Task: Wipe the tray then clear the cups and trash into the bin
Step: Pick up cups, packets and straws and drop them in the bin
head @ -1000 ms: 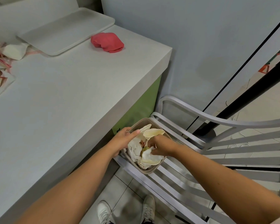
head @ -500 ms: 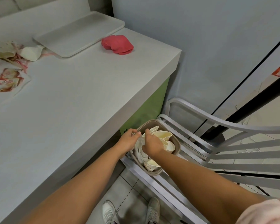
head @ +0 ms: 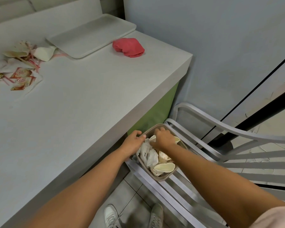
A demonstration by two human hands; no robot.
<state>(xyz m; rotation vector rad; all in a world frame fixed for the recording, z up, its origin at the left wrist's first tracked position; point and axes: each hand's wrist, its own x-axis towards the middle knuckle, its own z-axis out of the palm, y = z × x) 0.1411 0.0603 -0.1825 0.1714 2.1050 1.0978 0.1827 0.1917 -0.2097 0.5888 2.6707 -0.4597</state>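
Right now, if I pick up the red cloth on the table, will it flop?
Probably yes: the red cloth lies in a soft crumpled heap, so it would likely droop. It looks light, and it shouldn't roll or break.

Expect soft, even, moderately bright light from overhead. Diffuse shadow darkens the green panel [head: 155,109] beneath the counter [head: 72,120] overhang. The pale tray [head: 92,37] shows low contrast against the counter. Wide-angle distortion bows the counter edge and the chair [head: 237,130] rails toward the borders. Detail is sharpest around the bin [head: 161,178]; the frame corners appear softer.
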